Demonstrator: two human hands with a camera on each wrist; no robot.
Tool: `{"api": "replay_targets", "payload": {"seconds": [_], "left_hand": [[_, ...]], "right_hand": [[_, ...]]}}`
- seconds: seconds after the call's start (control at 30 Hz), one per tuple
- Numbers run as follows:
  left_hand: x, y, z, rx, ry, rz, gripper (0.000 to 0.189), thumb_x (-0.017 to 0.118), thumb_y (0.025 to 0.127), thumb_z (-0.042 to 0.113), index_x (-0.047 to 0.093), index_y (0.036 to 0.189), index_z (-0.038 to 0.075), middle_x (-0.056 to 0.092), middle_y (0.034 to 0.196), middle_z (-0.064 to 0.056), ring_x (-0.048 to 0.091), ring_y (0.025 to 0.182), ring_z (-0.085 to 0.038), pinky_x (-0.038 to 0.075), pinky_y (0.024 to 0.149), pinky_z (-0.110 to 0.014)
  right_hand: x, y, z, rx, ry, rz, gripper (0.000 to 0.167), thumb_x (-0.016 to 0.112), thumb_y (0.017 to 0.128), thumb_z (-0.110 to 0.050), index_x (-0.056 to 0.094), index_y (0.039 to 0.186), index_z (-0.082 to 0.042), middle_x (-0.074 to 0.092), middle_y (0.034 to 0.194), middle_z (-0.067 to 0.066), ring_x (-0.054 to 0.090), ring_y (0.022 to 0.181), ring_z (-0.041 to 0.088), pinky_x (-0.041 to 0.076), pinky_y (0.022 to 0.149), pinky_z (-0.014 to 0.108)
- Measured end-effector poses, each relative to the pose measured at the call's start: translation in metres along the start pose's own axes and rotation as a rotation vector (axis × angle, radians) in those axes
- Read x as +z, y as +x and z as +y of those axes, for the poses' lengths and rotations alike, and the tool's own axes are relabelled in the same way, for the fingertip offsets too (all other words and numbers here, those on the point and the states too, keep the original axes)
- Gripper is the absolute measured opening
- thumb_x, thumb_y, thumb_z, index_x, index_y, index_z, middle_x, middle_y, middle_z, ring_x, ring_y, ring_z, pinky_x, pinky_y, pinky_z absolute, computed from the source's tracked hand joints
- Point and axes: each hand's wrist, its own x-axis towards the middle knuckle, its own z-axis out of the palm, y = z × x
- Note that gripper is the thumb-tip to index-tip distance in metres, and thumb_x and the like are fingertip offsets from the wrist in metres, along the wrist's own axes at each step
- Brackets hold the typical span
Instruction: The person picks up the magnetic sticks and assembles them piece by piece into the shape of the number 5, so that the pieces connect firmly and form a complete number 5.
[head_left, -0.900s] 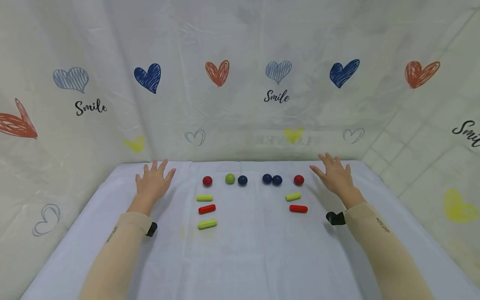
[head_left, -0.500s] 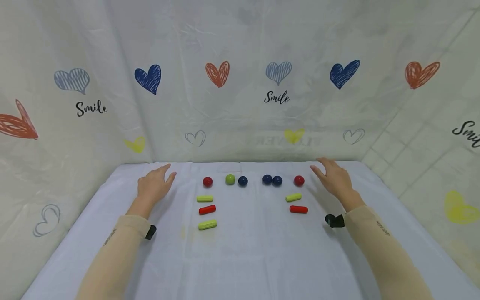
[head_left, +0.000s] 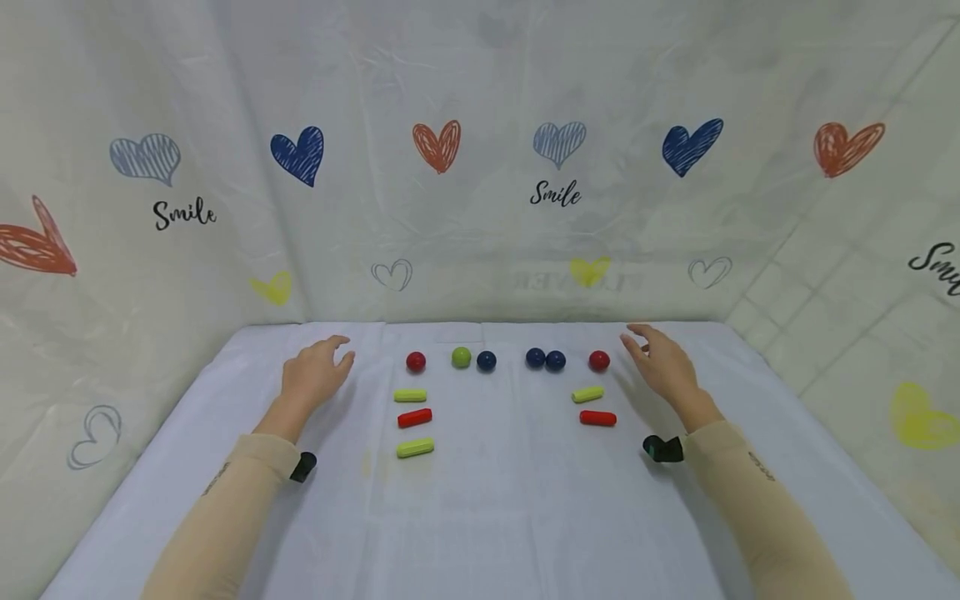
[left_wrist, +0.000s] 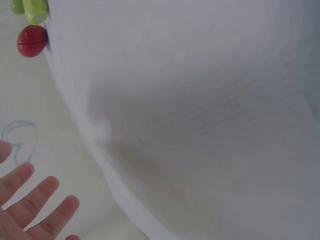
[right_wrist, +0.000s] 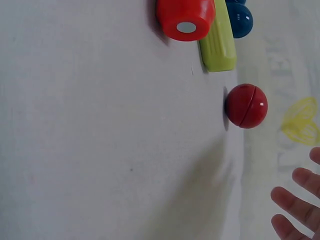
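Released, with fingers loosely bent, the left hand [head_left: 315, 377] is near the far left corner of the surface [head_left: 480, 517], the right hand [head_left: 664, 367] near the far right. Between them, a left red ball [head_left: 416, 362], green ball [head_left: 461, 357], three navy balls [head_left: 486, 361] and right red ball [head_left: 599, 361] line the far edge.

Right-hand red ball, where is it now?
In the head view, the red ball sits on the white cloth at the far row's right end, between a dark blue ball and the right hand, just beyond a yellow-green stick.
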Motion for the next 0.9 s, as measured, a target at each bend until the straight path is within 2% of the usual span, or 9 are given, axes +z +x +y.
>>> {"api": "replay_targets", "payload": {"seconds": [0.2,0.33,0.47,0.63,0.9], "left_hand": [[0.005,-0.001,0.003,-0.021,-0.072,-0.047,0.045,0.052,0.105,0.029,0.056,0.144,0.007,0.059,0.14,-0.02,0.054,0.126,-0.044,0.043,0.094,-0.065],[0.005,-0.003,0.007,-0.026,-0.121,-0.075,0.043,0.056,0.103,0.026,0.057,0.142,0.006,0.06,0.138,-0.021,0.056,0.124,-0.044,0.046,0.092,-0.061],[0.005,-0.005,0.011,-0.023,-0.222,-0.094,0.042,0.06,0.102,0.022,0.059,0.14,0.005,0.062,0.135,-0.02,0.058,0.121,-0.042,0.049,0.092,-0.056],[0.008,-0.005,0.017,-0.015,-0.34,-0.139,0.042,0.064,0.101,0.019,0.058,0.14,0.003,0.063,0.133,-0.022,0.059,0.12,-0.041,0.051,0.096,-0.053],[0.014,-0.007,0.027,-0.006,-0.387,-0.177,0.04,0.066,0.1,0.018,0.061,0.137,0.003,0.065,0.128,-0.021,0.061,0.116,-0.04,0.052,0.094,-0.051]], "right_hand": [[0.006,-0.003,-0.001,0.015,0.061,-0.013,0.065,0.042,0.108,-0.051,0.041,0.153,-0.003,0.046,0.151,0.026,0.055,0.12,0.044,0.047,0.095,0.059],[0.011,-0.003,-0.001,0.025,0.089,-0.018,0.061,0.047,0.109,-0.045,0.041,0.153,-0.003,0.046,0.15,0.026,0.055,0.12,0.045,0.048,0.095,0.058],[0.016,-0.004,0.0,0.035,0.128,-0.025,0.056,0.052,0.108,-0.036,0.042,0.152,-0.003,0.048,0.148,0.028,0.053,0.121,0.047,0.047,0.098,0.059],[0.02,-0.006,0.0,0.036,0.178,-0.028,0.054,0.054,0.108,-0.034,0.044,0.15,-0.001,0.051,0.144,0.029,0.053,0.121,0.047,0.046,0.099,0.059],[0.024,-0.005,-0.004,0.065,0.274,-0.079,0.058,0.053,0.108,-0.036,0.042,0.151,0.0,0.048,0.145,0.03,0.054,0.12,0.046,0.046,0.099,0.057]]}}
